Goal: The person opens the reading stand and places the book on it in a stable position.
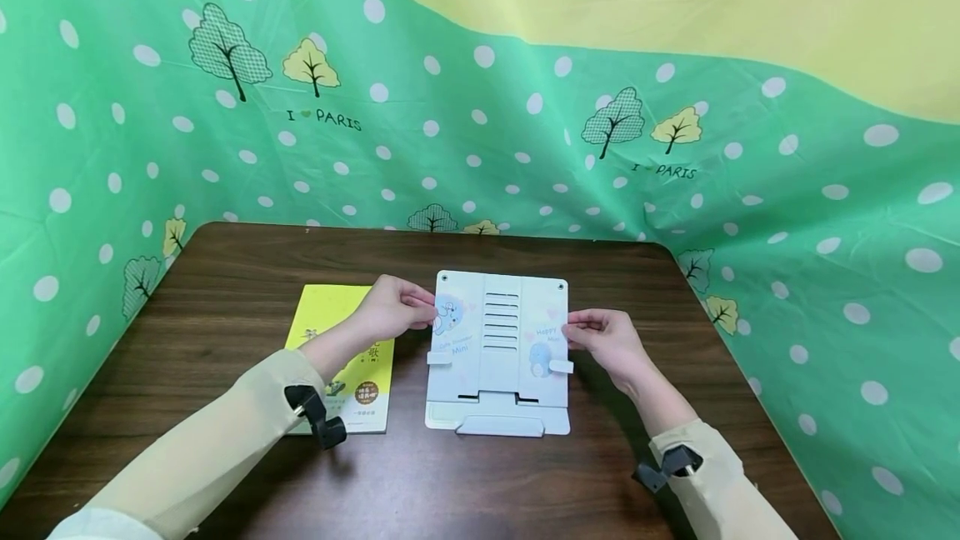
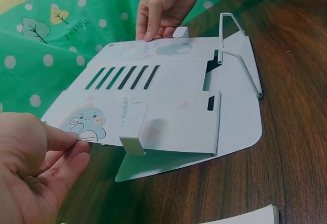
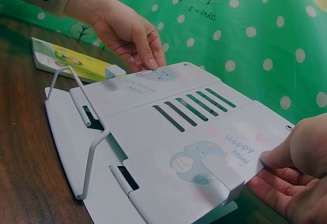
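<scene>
A white folding book stand [image 1: 497, 357] with dinosaur prints and a slotted middle panel stands on the table. Its upper panel is tilted up from the flat base [image 2: 240, 111]. My left hand [image 1: 395, 307] pinches the panel's left edge between thumb and fingers. At the opposite edge, my right hand [image 1: 606, 338] pinches it the same way, thumb on top. Small white page clips [image 3: 225, 180] stick out at both sides. A white wire bracket [image 3: 89, 116] rises at the front of the base.
Left of the stand lies a yellow book [image 1: 337, 302], partly covered by my left forearm. The dark wooden table [image 1: 480, 482] ends at a green, dotted cloth backdrop [image 1: 480, 132] behind and on both sides.
</scene>
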Available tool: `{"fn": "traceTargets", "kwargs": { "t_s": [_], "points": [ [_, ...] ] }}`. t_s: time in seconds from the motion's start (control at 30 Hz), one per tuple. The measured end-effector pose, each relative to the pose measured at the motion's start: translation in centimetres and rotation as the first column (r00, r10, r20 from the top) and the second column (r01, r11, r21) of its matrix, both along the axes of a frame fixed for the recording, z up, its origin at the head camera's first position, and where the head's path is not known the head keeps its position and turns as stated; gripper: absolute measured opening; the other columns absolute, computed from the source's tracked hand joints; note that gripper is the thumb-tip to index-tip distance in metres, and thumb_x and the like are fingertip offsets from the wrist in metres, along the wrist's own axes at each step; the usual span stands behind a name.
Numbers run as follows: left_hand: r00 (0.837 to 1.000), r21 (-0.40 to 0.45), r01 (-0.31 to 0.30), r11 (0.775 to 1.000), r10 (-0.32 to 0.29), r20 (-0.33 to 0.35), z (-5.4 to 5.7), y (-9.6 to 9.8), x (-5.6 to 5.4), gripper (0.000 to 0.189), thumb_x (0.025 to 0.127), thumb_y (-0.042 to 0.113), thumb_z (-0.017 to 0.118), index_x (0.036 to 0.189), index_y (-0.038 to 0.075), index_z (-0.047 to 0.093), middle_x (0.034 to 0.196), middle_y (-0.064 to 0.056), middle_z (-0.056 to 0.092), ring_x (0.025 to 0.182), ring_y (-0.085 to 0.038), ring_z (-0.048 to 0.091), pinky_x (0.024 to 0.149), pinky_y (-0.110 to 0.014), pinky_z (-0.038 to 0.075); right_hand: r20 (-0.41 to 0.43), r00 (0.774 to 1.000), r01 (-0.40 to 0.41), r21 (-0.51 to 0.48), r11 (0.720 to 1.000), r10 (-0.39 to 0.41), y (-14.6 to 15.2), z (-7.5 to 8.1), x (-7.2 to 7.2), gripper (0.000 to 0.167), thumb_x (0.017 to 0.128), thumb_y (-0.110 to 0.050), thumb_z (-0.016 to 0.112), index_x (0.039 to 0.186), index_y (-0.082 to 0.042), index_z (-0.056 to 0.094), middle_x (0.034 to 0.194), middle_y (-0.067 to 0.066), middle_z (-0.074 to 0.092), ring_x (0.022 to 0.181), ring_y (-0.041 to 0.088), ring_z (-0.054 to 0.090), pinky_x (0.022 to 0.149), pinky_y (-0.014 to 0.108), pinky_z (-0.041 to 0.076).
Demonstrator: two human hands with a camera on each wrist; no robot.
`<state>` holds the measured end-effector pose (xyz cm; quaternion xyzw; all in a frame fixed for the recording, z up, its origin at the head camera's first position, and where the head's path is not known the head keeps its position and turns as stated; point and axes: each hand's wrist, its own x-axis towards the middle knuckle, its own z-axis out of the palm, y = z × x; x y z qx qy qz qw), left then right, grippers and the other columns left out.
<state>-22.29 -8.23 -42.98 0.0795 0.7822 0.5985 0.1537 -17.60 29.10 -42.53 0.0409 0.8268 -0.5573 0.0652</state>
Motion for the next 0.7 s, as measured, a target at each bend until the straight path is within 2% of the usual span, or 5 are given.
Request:
{"fn": "traceTargets", "kwargs": {
  "t_s": [0.47, 0.7],
  "points": [
    [0.999, 0.002, 0.006, 1.0, -0.006, -0.051, 1.3, 0.1, 1.1, 0.017, 0.095, 0.001, 0.078, 0.11, -0.006, 0.076, 0.094, -0.015, 0.075, 0.097, -0.04, 0.075, 0.081, -0.038, 0.063, -0.042, 0.999, 0.004, -0.01, 1.0, -0.005, 0.2, 0.7, 0.9, 0.027, 0.1, -0.001, 0.073, 0.124, 0.01, 0.069, 0.109, 0.024, 0.071, 0.093, 0.028, 0.074, 0.089, 0.04, 0.061],
    [0.998, 0.016, -0.012, 1.0, 0.013, -0.066, 1.6, 0.0, 1.1, 0.015, 0.096, 0.001, 0.077, 0.11, -0.005, 0.075, 0.095, -0.015, 0.074, 0.095, -0.036, 0.076, 0.081, -0.036, 0.063, -0.07, 0.998, 0.001, -0.055, 0.998, -0.004, 0.1, 1.1, 1.3, 0.026, 0.098, 0.0, 0.074, 0.121, 0.012, 0.07, 0.108, 0.025, 0.071, 0.09, 0.028, 0.074, 0.09, 0.046, 0.061]
  ]
}}
